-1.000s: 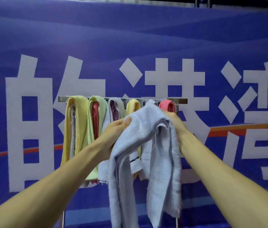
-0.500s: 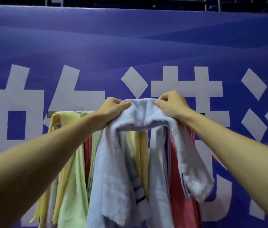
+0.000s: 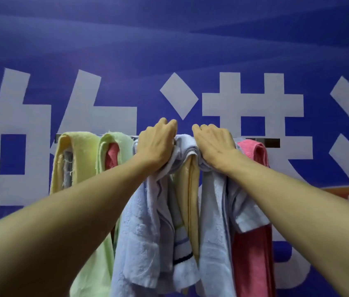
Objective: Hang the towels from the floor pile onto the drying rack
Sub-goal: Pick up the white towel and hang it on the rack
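**Against the blue banner, a pale towel straddles the rail**

A blue banner with big white characters fills the background, and the drying rack's rail runs across in front of it at hand height.

Outside the left hand, a yellow towel and a green towel hang on the rail. The left hand curls over the rail and clutches one shoulder of the pale blue towel. The towel's fold bridges the rail between the two hands and both its ends hang toward the person. A striped white towel and an orange-yellow towel hang below the gap between the hands. The right hand grips the other shoulder the same way. Both sets of fingertips are hidden behind the rail. Just outside the right hand hangs a pink towel.

The towel looks like soft, light terry that would bunch rather than slip. It is probably best held at the top fold, then spread sideways along the rail.

Room is tight. Neighbouring towels crowd both hands, and the only bare rail shows beyond the pink towel, near the rail's end. The floor pile is out of view.
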